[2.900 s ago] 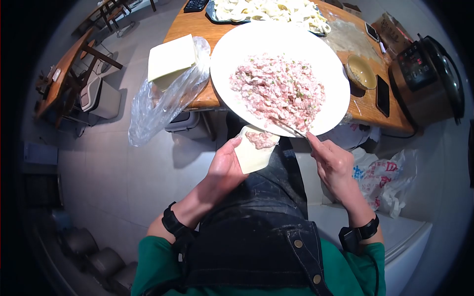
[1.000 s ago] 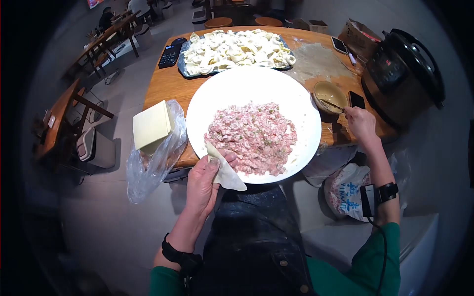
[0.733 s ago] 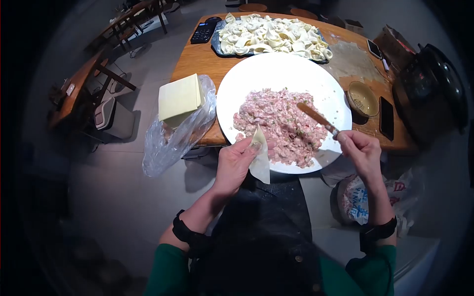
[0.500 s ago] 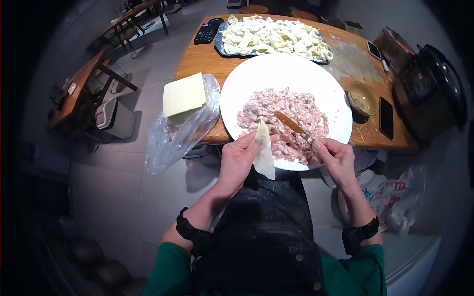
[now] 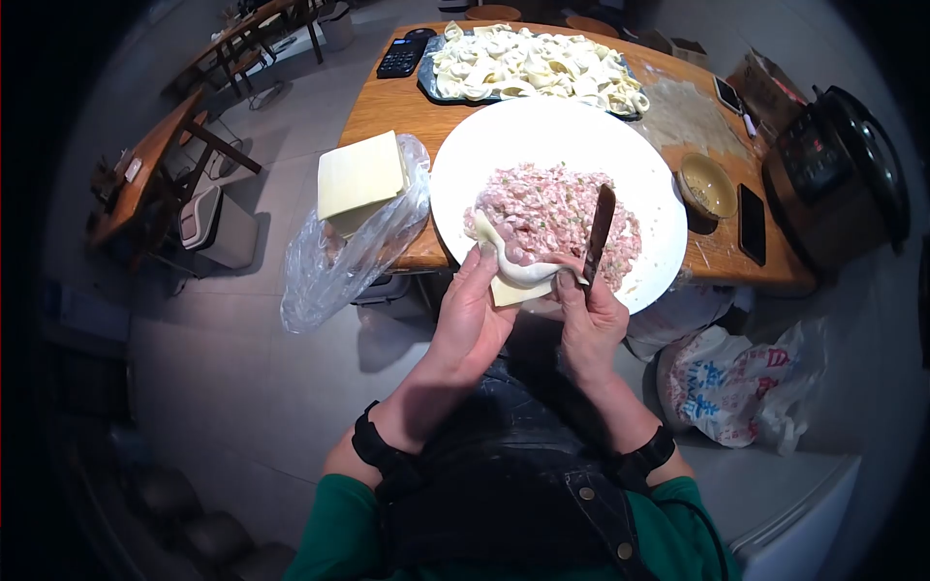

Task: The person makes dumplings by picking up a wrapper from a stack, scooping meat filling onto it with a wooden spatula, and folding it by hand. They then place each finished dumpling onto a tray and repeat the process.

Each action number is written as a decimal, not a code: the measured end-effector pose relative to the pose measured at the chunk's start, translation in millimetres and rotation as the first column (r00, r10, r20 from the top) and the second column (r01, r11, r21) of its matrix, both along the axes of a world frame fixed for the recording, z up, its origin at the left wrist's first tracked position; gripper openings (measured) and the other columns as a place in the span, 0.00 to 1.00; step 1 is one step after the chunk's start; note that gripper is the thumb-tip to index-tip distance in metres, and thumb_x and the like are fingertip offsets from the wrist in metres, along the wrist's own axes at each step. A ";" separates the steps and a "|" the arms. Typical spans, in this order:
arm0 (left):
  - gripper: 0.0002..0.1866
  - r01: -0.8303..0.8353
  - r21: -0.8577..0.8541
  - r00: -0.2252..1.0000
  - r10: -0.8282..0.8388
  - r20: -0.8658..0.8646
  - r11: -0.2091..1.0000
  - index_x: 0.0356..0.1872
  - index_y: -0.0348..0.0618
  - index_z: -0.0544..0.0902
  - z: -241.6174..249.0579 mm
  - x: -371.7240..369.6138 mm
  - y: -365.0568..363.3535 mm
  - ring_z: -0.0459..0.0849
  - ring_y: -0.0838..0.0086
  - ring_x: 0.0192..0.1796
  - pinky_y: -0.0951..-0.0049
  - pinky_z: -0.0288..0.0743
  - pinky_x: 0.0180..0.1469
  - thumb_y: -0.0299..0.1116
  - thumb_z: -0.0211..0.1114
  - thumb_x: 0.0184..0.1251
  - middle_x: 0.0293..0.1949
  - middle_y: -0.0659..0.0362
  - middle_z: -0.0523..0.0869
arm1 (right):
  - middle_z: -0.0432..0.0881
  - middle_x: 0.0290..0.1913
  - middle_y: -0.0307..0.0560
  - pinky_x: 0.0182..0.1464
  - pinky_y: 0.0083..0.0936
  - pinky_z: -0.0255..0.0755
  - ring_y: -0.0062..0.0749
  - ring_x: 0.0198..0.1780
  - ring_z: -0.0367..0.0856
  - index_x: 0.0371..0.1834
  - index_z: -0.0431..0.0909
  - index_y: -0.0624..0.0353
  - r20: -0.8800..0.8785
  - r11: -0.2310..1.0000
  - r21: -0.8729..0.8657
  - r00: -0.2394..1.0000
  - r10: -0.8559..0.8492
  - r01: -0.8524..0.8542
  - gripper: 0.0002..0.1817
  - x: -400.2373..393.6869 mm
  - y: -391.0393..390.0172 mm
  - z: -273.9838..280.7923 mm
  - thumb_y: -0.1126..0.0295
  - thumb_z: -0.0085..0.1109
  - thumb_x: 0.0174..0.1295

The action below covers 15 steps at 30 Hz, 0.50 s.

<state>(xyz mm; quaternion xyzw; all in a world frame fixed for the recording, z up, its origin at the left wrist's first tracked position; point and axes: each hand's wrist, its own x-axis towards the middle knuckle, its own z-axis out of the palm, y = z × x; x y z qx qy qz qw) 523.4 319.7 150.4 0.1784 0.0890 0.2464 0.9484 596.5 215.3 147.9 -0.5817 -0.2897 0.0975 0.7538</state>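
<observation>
A pale wonton wrapper point(image 5: 526, 274), folded over in a curved roll with a flat flap below, is stretched between my two hands. My left hand point(image 5: 473, 315) is closed on its left end, the thumb pressing near the upturned corner. My right hand point(image 5: 593, 324) pinches the wrapper's right end and also keeps hold of a narrow brown spatula point(image 5: 600, 230), which points upward. Any filling inside the fold is hidden. Just beyond my hands, minced meat filling point(image 5: 552, 208) with green bits lies in a big white round dish point(image 5: 465, 145).
A stack of square wrappers point(image 5: 360, 177) sits on a plastic bag point(image 5: 329, 281) at the left table edge. Behind the dish is a tray of folded wontons point(image 5: 533, 66), beside a calculator point(image 5: 402, 56). To the right are a small bowl point(image 5: 707, 184), a phone point(image 5: 751, 225) and a rice cooker point(image 5: 833, 179).
The wrapper has gone from hanging in my left hand to being folded between both hands. My right hand moved left from the filling, and the spatula now points up.
</observation>
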 end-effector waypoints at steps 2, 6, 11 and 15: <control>0.15 -0.010 0.300 0.990 0.052 -0.131 0.954 0.57 0.44 0.72 -2.7 -2.1 3.9 0.78 0.71 0.54 0.68 0.68 0.61 0.29 0.50 0.71 0.48 0.57 0.80 | 0.81 0.30 0.39 0.35 0.17 0.71 0.19 0.32 0.77 0.48 0.78 0.65 0.087 0.998 -0.025 0.995 0.052 -0.050 0.13 8.5 -1.4 7.7 0.80 0.58 0.58; 0.10 0.020 0.995 0.864 0.502 0.032 -0.097 0.43 0.35 0.80 8.6 -9.9 10.9 0.83 0.65 0.39 0.72 0.75 0.45 0.24 0.60 0.61 0.37 0.52 0.84 | 0.79 0.26 0.47 0.31 0.20 0.70 0.30 0.28 0.78 0.49 0.79 0.61 0.725 0.965 -0.243 0.642 0.250 -0.100 0.18 37.6 -6.7 35.1 0.83 0.57 0.53; 0.20 0.166 0.896 0.910 0.415 0.023 -0.413 0.45 0.44 0.77 21.1 -13.1 18.0 0.81 0.59 0.39 0.64 0.77 0.37 0.22 0.64 0.46 0.36 0.55 0.81 | 0.75 0.16 0.45 0.22 0.27 0.68 0.35 0.19 0.77 0.25 0.79 0.58 0.785 0.874 -0.478 0.488 0.381 0.086 0.04 55.3 -6.8 43.0 0.73 0.65 0.50; 0.24 0.123 0.849 0.868 0.471 0.159 -0.514 0.52 0.44 0.76 26.6 -8.1 38.1 0.81 0.59 0.43 0.66 0.77 0.41 0.21 0.64 0.49 0.42 0.53 0.80 | 0.72 0.14 0.45 0.21 0.24 0.66 0.30 0.18 0.76 0.20 0.75 0.59 0.728 0.818 -0.564 0.533 0.431 0.110 0.09 70.8 17.5 57.2 0.71 0.67 0.50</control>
